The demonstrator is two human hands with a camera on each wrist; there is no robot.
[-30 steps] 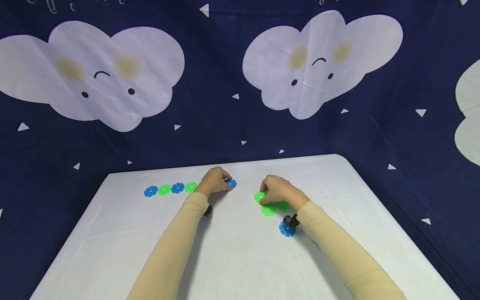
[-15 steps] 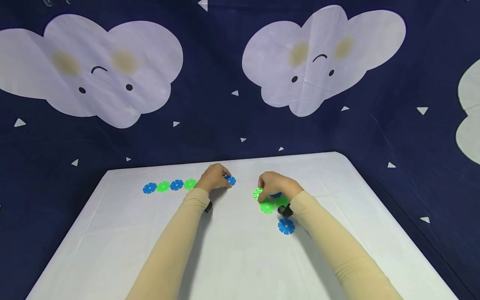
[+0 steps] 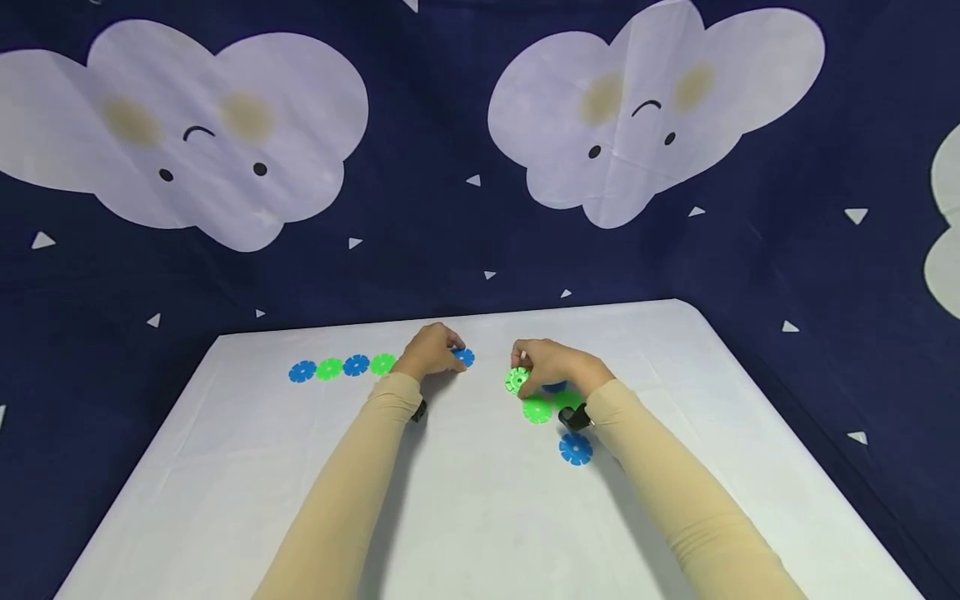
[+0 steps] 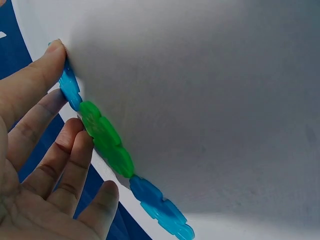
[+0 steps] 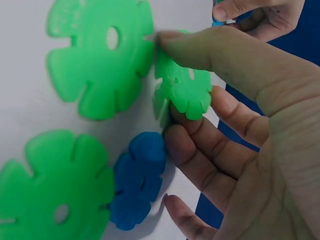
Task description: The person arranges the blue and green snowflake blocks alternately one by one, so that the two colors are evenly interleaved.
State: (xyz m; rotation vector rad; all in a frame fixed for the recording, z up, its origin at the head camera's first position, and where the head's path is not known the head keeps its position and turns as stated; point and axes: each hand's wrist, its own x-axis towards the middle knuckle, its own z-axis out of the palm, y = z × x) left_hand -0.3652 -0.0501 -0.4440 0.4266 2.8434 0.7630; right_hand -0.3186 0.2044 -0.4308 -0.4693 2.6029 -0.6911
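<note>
My left hand (image 3: 431,350) pinches a blue notched plastic disc (image 3: 464,357) between thumb and index finger at the right end of a row of flat discs. In the left wrist view, a green disc (image 4: 107,140) lies against this one, with a blue disc (image 4: 160,207) beyond it. My right hand (image 3: 551,365) pinches a green notched disc (image 3: 517,381), tilted up from the table, between thumb and fingers. Below that hand lie a green disc (image 3: 537,410), a second green disc (image 3: 567,400) and a partly hidden blue disc (image 3: 555,387).
Leftward the row shows a blue disc (image 3: 302,372), a green disc (image 3: 329,368), another blue disc (image 3: 356,365) and another green disc (image 3: 383,364). A loose blue disc (image 3: 576,448) lies near my right wrist. A dark cloud-print cloth hangs behind the white table (image 3: 480,517).
My right hand has tilted the green disc up off the table and drawn slightly back, uncovering part of a blue disc. My left hand stays on its blue disc.
</note>
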